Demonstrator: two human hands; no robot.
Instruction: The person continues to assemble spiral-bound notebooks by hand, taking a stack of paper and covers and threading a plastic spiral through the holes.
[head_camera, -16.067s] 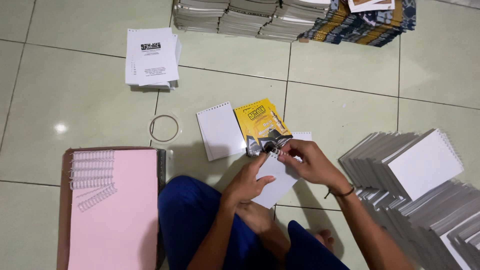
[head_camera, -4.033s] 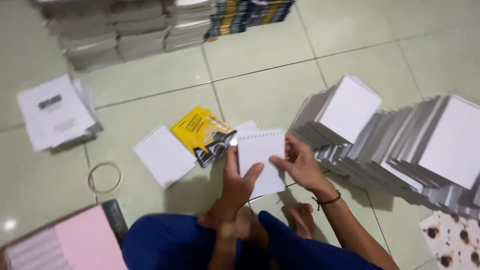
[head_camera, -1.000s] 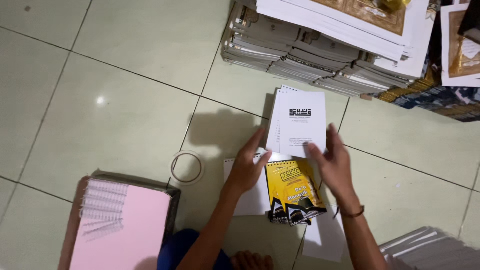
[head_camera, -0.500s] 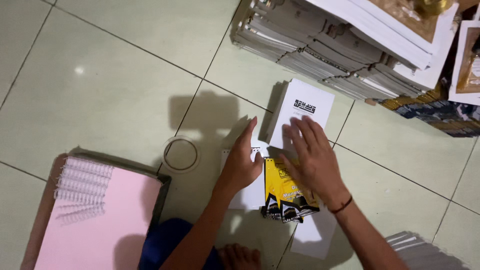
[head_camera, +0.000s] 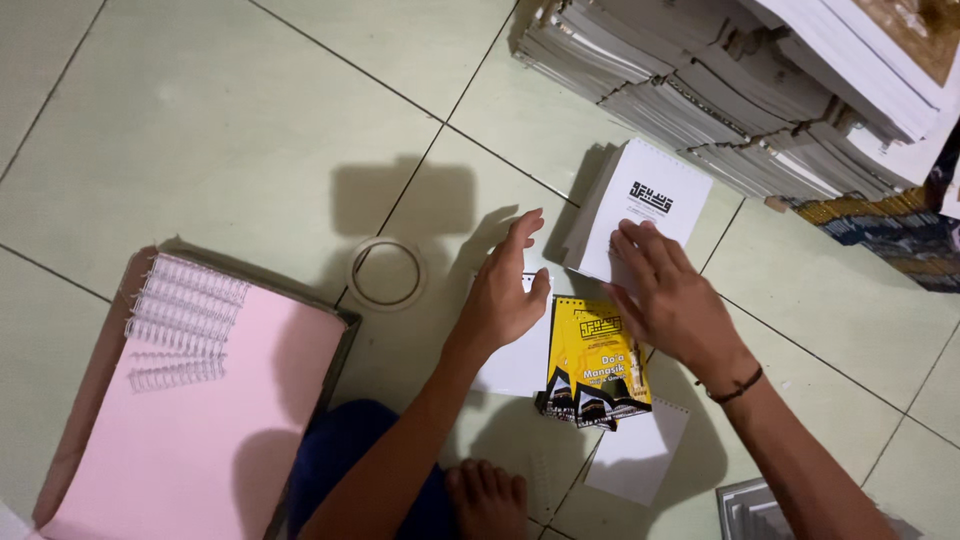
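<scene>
While the person sits on the pale green tiled floor (head_camera: 200, 110), both bare hands are down among small booklets. The left hand (head_camera: 505, 295) lies flat with open fingers on a white sheet (head_camera: 515, 365), with nothing in its grip. The right hand (head_camera: 670, 295) lies spread over the low edge of a small white stack (head_camera: 650, 205) with a black mark on its top page. Its grip is open too; it presses and does not pinch.

Half a second ago both hands sat lower, nearer the yellow booklet (head_camera: 597, 365). Now the right hand has slid up onto the white stack and the left one has opened wider. To me, the work has moved from the yellow cover to the white pile.

The yellow booklet lies between the two wrists, just below the white stack. It is a tall rectangle, yellow on top with black shapes along the bottom. A second white page (head_camera: 640, 455) peeks out under it.

Along the far edge of the floor, at the right corner, stands a big heap of grey-white booklets (head_camera: 720, 90), and dark blue packs (head_camera: 880, 225) lie beside it. A clear tape ring (head_camera: 385, 275) sits left of the left hand. At the near left corner lies a pink sheet (head_camera: 200, 420) with white wire coils (head_camera: 180, 320) on it.
</scene>
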